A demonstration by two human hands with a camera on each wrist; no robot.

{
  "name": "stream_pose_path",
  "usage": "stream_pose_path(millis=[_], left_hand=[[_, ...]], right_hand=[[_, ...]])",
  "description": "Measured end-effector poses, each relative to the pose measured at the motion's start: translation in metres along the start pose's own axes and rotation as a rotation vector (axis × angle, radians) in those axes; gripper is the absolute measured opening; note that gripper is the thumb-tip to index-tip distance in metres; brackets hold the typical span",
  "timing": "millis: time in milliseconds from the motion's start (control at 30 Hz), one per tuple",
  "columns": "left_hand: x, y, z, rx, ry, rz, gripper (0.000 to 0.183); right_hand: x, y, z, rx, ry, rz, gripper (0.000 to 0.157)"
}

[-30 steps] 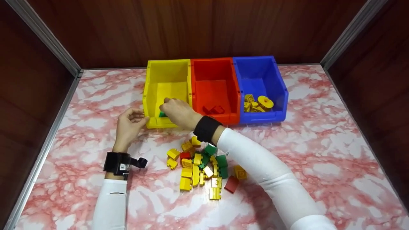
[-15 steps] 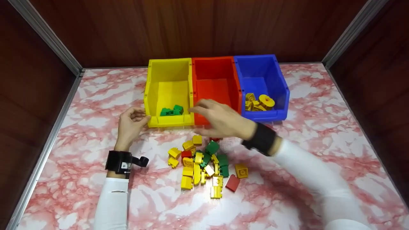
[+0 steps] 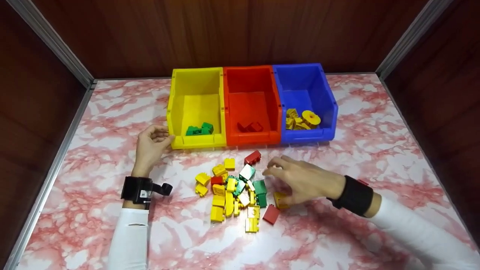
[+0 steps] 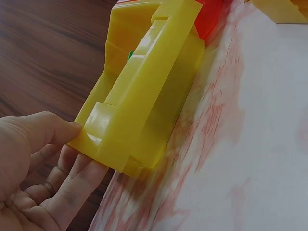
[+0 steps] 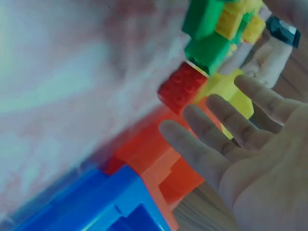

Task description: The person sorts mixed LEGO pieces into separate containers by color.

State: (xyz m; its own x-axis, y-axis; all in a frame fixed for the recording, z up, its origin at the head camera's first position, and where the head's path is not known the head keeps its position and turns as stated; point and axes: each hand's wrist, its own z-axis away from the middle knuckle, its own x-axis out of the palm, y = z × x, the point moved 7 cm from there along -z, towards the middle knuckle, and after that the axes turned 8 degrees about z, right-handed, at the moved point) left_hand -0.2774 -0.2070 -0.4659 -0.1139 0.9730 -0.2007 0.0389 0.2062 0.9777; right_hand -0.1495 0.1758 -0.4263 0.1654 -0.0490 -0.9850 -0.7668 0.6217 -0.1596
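My left hand [image 3: 150, 148] holds the front left corner of the yellow bin [image 3: 198, 141]. In the left wrist view the thumb [image 4: 57, 127] presses its edge, with the other fingers against the side below. My right hand [image 3: 305, 178] hovers at the right side of a pile of toy building bricks [image 3: 229, 202], fingers spread and nothing held. Its thumb overlaps a yellow brick [image 3: 279, 198] in the head view. A red brick [image 3: 252, 157] lies just beyond the pile, left of the right fingertips. Green bricks [image 3: 246, 173] lie at the pile's right part.
Joined to the yellow bin are a red bin [image 3: 253, 138] and a blue bin [image 3: 309, 135]. Green bricks [image 3: 200, 130] sit in the yellow bin, red ones [image 3: 255, 127] in the red, yellow pieces [image 3: 303, 119] in the blue. Wooden panels [image 3: 232, 33] enclose the table.
My right hand has left the yellow bin, passed over the red bin and come back to the pile's right side. The green bricks in the yellow bin are now uncovered. My left hand stays put.
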Motion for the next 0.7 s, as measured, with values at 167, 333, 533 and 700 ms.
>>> stream_pose_path(millis=[167,333,533,700], left_hand=[[-0.002,0.0,0.001,-0.004,0.001,-0.01,0.031],[-0.002,0.0,0.003,-0.018,-0.001,-0.001,0.033],[-0.003,0.0,0.002,-0.015,0.005,-0.007,0.032],[-0.002,-0.001,0.002,-0.019,0.003,-0.009,0.032]], right_hand=[[0.015,-0.004,0.01,-0.011,-0.062,-0.025,0.067],[0.032,-0.008,0.01,-0.04,-0.069,-0.028,0.05],[0.033,-0.013,0.006,-0.118,0.011,0.0,0.037],[0.025,-0.006,0.006,-0.114,0.045,-0.001,0.032]])
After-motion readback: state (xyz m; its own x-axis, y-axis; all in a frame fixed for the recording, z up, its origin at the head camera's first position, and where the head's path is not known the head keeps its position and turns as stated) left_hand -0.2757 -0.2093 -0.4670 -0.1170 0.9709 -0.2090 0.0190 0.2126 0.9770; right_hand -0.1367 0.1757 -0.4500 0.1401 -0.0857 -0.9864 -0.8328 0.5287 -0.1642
